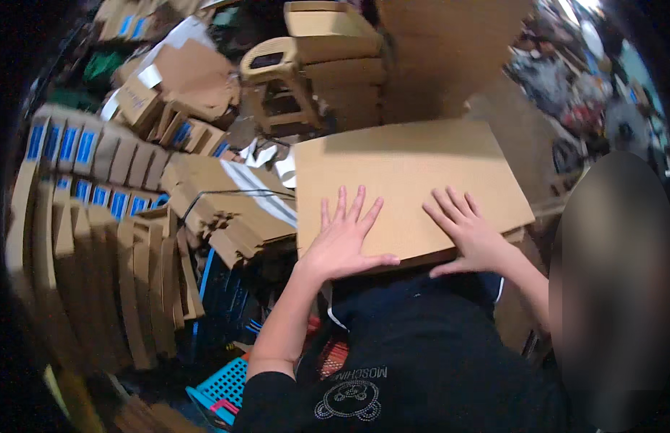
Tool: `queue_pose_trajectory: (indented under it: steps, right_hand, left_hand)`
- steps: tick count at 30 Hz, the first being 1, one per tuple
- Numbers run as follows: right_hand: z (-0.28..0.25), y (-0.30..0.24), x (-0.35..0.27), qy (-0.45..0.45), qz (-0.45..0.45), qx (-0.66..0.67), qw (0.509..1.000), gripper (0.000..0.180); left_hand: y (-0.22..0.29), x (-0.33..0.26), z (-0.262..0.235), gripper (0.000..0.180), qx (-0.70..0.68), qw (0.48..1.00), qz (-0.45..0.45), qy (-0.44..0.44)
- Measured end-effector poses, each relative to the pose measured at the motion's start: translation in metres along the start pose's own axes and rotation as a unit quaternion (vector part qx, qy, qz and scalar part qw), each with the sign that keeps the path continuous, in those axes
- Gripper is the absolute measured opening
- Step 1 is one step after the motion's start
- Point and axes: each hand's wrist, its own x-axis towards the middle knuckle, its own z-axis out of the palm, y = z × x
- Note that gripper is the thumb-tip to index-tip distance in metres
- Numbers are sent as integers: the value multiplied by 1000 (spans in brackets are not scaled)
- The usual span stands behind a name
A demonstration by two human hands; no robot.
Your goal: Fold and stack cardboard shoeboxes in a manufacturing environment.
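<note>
A flat brown cardboard sheet (414, 166) lies in front of me at about lap height, its near edge close to my body. My left hand (347, 234) rests palm down on its near left part, fingers spread, the thumb along the near edge. On the near right part lies my right hand (468, 231), also with spread fingers, its thumb reaching past the near edge. Neither hand grips anything. What supports the sheet is mostly hidden; more cardboard shows under its right corner.
Left of the sheet sits a bundle of folded cardboard (234, 195) tied with dark cord. Stacked flat cartons (104, 267) stand farther left. A plastic stool (277, 79) and boxes (342, 65) are beyond. A blue basket (223, 386) is by my left side. Bagged clutter (558, 86) fills the far right.
</note>
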Motion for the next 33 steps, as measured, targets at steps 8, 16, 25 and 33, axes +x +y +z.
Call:
queue_pose_trajectory:
  steps: [8, 16, 25, 33]
  right_hand:
    - [29, -24, -23, 71, 1, -65, 995, 87]
    - [-96, -30, -56, 256, -85, -55, 961, 69]
    - [-135, 7, -71, 623, -47, -149, 766, 48]
    - [-58, 43, -26, 465, -114, 10, 878, 67]
  left_hand:
    - [37, -21, -18, 97, 11, 997, 36, -65]
    - [36, -39, -58, 52, -38, 981, 139, 127]
    - [-2, -74, -76, 53, -461, 718, 85, 515]
    - [5, -42, -82, 77, -668, 641, 81, 370]
